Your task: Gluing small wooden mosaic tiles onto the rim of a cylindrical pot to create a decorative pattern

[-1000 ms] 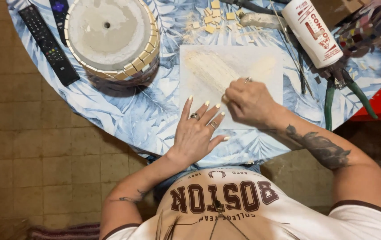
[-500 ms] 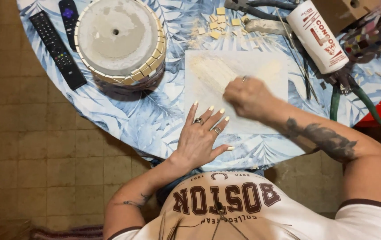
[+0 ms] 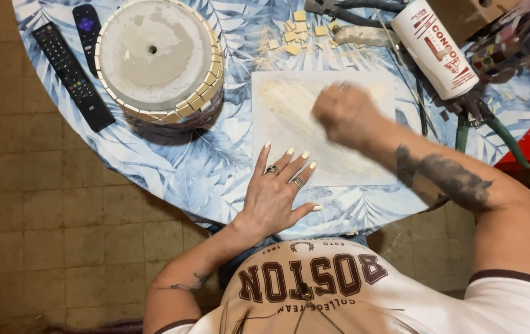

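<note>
White sheet (image 3: 289,117) lies on the table (image 3: 172,173) right of the upturned pot (image 3: 156,59). Since a second ago, the fisted right hand (image 3: 346,114) has moved up across it, seemingly rubbing; the spread left hand (image 3: 274,195) stays flat at its near edge.

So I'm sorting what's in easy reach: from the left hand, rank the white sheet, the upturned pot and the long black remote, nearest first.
From the left hand:
1. White sheet, under its fingertips.
2. Upturned pot, up and to the left.
3. Long black remote, at the table's far left edge.
</note>
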